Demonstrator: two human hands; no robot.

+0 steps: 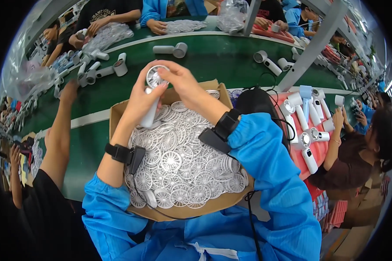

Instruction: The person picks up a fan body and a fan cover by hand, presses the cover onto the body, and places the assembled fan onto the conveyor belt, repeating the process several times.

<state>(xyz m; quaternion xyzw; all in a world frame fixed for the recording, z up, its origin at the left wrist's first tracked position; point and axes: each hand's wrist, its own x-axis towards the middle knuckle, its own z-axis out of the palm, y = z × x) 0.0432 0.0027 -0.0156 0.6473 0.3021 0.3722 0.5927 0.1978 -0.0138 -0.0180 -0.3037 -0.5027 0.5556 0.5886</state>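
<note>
A white handheld fan (pixel 150 114) is held up above the far left edge of a cardboard box (pixel 116 115). My left hand (pixel 135 101) is closed around its neck, and the handle slants down below my fingers. At the round head, my right hand (pixel 184 83) grips the rim, thumb against the spoked front. Whether that front grille is fully seated I cannot tell. Beneath my forearms the box is heaped with white spoked fan grilles (pixel 171 161), lying loose and overlapping.
Beyond the box runs a green conveyor belt (pixel 139 50) bearing several fans, one handheld fan (pixel 172 49) straight ahead. A grey metal post (pixel 307 52) slants across at right. Beside it, a pink tray (pixel 294 152) holds more fans. Co-workers sit around; a co-worker's arm (pixel 61 126) reaches in at left.
</note>
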